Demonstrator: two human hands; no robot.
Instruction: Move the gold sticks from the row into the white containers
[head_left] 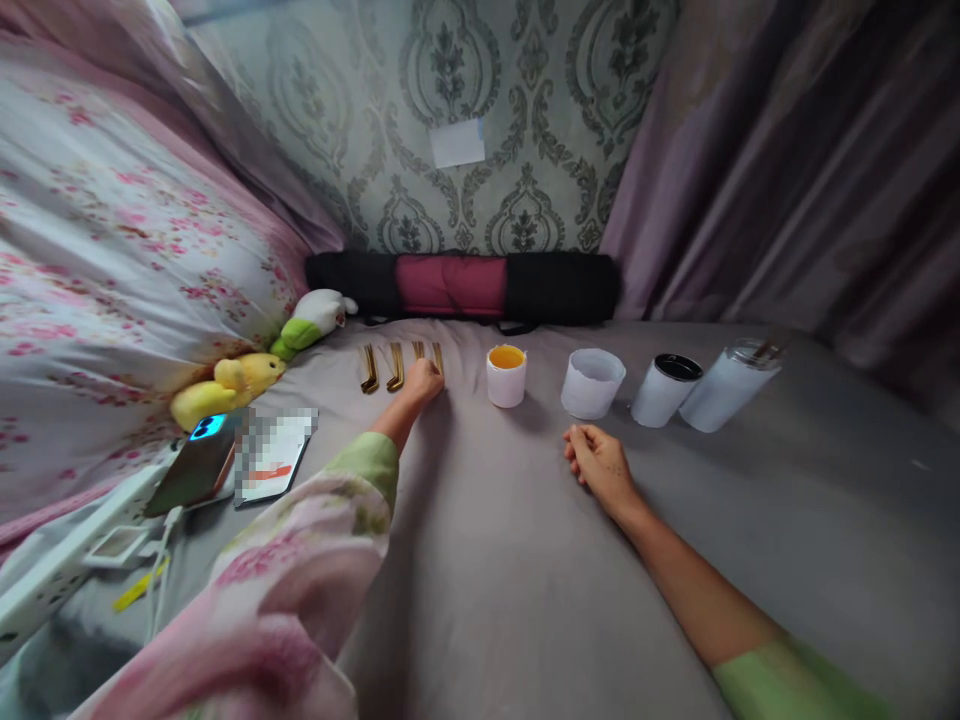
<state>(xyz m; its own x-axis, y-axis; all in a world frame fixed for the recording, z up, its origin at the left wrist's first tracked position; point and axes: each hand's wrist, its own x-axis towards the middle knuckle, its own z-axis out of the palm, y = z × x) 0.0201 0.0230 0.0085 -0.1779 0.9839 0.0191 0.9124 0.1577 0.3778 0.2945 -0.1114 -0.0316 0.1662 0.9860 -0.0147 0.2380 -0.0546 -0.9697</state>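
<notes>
Surface: a bed covered in a smooth grey sheet [487, 560], soft and lightly creased.

Left hand [424, 382]: reaches forward from a floral, green-cuffed sleeve [330, 530] to a row of four gold rods [396, 367]. The rods are thin, shiny, metallic and bent into an L at the near end. They lie side by side on the sheet at the far left of the container row. The fingers curl down over the near ends of the two right-hand rods and hide them. Whether the grip is clamped on a rod or only resting on it cannot be determined.

Right hand [600, 465]: rests on the sheet near the middle, fingers curled together in a loose fist with nothing visible in the grip. It lies near the containers and touches none.

Containers, left to right:
- Small white cup [506, 380], cylindrical, holding an opaque orange-yellow fill near the rim.
- Translucent white cup [592, 385], wider, contents not discernible.
- White cup with dark top [664, 392], leaning; lid or dark interior cannot be told.
- Tall white tumbler [727, 388], leaning, clear at the top, with thin dark sticks showing; details blurred.

Behind: a padded black-and-maroon roll [465, 285] against patterned wallpaper. Left: two plush toys [225, 385], a phone [195, 465], and floral bedding [112, 250], cut off by the frame edge.
</notes>
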